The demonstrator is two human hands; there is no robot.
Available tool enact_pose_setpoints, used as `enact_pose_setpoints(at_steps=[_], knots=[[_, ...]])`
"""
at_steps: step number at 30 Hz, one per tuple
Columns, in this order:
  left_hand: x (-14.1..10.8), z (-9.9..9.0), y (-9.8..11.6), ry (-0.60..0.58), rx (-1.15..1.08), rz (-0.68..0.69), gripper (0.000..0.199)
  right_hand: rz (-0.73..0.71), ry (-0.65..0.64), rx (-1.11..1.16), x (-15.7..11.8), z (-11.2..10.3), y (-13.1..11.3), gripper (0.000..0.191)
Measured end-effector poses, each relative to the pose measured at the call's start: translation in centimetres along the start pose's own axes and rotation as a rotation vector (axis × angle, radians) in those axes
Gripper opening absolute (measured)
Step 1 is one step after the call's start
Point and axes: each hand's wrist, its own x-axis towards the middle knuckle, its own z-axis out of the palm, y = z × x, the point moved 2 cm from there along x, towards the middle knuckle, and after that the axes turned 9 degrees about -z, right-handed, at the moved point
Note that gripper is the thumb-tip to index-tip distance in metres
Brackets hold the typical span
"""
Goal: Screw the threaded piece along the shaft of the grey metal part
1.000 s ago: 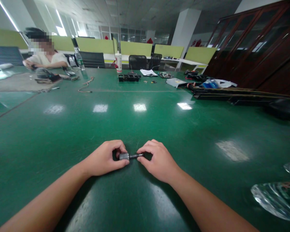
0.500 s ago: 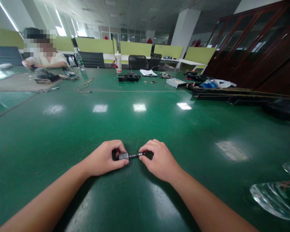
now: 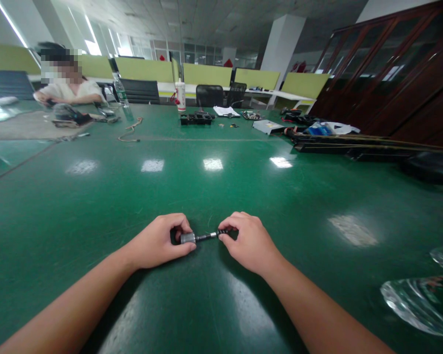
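My left hand (image 3: 167, 242) is closed around a short grey metal cylinder (image 3: 188, 238), gripping it between thumb and fingers just above the green table. A thin shaft (image 3: 205, 236) sticks out of the cylinder toward the right, dark along its length with a bright silver end. At that end, my right hand (image 3: 246, 241) pinches a small black ribbed piece (image 3: 222, 232) between thumb and forefinger. Whether this piece sits on the shaft or only touches its tip, I cannot tell. Fingers partly cover both parts.
Clear plastic bottles (image 3: 424, 300) lie at the right edge of the green table (image 3: 170, 182). Farther back are a black part (image 3: 196, 118), a white bottle (image 3: 180, 96), a cord (image 3: 130, 132) and a silver box (image 3: 268, 127). Another person (image 3: 70, 91) sits at the far left.
My right hand has shifted slightly right, and the shaft's silver end and the black ribbed piece now show more. My left hand has stayed almost still on the cylinder.
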Motion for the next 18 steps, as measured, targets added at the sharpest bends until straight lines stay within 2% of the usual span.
enact_pose_setpoints(at_steps=[8,13,18], knots=[[0.0,0.0,0.0,-0.005,-0.002,-0.002,0.016,-0.058,-0.015,0.104,0.0,0.4,-0.6,0.011],[0.0,0.1,-0.2,-0.009,-0.013,0.039,0.017,-0.140,-0.042,0.269,0.1,1.2,-1.7,0.029],[-0.1,0.0,-0.2,-0.009,-0.047,0.062,0.023,-0.117,-0.035,0.289,0.0,1.5,-2.0,0.027]])
